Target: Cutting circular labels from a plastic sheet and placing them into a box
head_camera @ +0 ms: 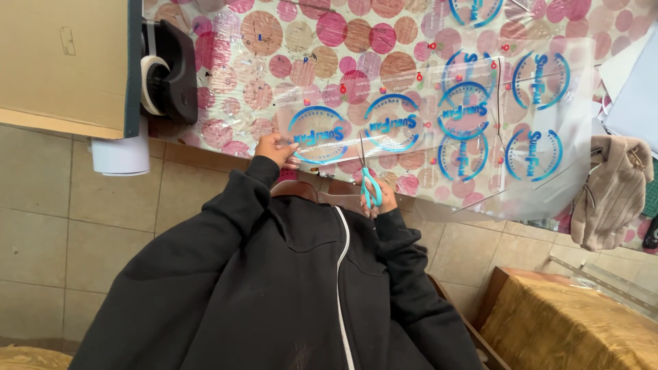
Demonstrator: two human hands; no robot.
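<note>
A clear plastic sheet [411, 109] printed with blue round logos lies across a table covered in a pink and brown dotted cloth [322, 34]. My left hand [275, 149] presses on the sheet's near left corner. My right hand [379, 197] grips turquoise-handled scissors [368, 179] whose blades point away from me into the sheet's near edge, between two logos. My black jacket fills the lower middle of the view.
A black tape dispenser [168, 72] with a white roll stands at the table's left end, beside a cardboard box [65, 62]. A beige bag [613, 192] hangs at the right. White paper [634, 82] lies far right. A tan cloth-covered surface [569, 322] sits lower right. The floor is tiled.
</note>
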